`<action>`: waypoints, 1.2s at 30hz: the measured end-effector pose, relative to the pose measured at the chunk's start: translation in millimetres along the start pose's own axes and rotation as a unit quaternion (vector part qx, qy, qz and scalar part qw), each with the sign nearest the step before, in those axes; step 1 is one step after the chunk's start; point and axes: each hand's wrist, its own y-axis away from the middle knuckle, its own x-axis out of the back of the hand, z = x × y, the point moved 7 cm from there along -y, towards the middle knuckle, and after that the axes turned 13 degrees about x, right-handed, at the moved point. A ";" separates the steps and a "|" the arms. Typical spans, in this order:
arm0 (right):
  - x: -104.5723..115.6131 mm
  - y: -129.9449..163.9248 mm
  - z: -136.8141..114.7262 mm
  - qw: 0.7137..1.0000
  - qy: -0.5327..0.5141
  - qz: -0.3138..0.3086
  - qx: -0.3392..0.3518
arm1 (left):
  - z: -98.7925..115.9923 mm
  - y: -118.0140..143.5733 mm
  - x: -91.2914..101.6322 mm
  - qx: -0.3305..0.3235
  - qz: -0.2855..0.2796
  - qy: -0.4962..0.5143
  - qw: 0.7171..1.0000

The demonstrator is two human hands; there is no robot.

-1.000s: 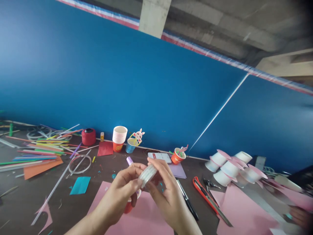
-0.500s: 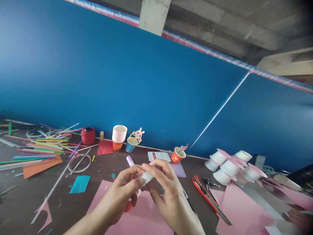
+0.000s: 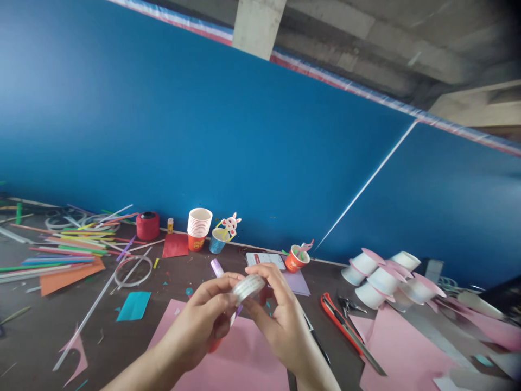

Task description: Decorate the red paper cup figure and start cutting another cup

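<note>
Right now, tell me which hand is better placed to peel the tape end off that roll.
Right, probably. The left hand grips the tape roll from the side, steadying it, while the right hand has its fingertips on the roll's rim.

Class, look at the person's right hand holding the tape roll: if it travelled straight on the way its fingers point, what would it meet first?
The right hand points up and left, toward the left hand, which grips the same tape roll. It would probably press into the left hand's fingers first, though depth is hard to judge.
</note>
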 end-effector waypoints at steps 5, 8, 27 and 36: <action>-3.3 1.0 -0.1 1.000 0.010 -0.009 0.010 | -1.3 -1.2 -1.0 0.020 -0.010 0.040 0.999; -5.2 2.3 -0.3 0.999 0.027 -0.010 0.014 | -2.5 -2.3 -0.9 0.034 -0.010 0.069 0.997; 3.1 3.4 -10.2 0.999 0.033 -0.027 0.030 | 32.8 6.2 -10.4 -0.125 -0.043 -0.179 0.975; -0.8 4.8 -11.2 0.996 0.031 -0.072 0.050 | 45.2 11.5 -6.1 -0.193 0.009 -0.316 0.929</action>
